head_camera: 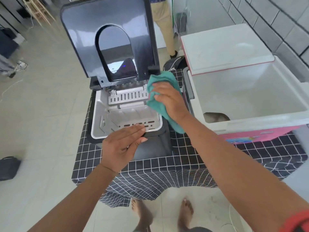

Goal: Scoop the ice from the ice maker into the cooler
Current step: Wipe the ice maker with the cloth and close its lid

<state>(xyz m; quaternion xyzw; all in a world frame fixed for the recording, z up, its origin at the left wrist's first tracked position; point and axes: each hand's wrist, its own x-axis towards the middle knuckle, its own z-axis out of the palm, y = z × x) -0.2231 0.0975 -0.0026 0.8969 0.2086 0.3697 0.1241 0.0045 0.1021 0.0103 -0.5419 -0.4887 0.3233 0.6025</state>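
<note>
With my left hand [122, 144] flat and released and my right hand [168, 99] grasping the teal cloth [160, 81], I could knock the raised lid [80, 30] just beyond it shut.

Bright, even daylight fills the scene, with no hard shadows; only a soft, faint shade lies under the left hand [122, 144] and along the right forearm. The raised lid [108, 39] of the ice maker carries a glossy sheen and mirrors a pale window-like patch toward 12 o'clock. The white cooler [250, 97] at 3 o'clock is close to overexposed (its inner walls lose nearly all detail). Wide-angle distortion bends the checked tablecloth [167, 173] lines and floor tiles near the edges. Corners look soft and smeared, and the whole picture is mildly blurred.
</note>
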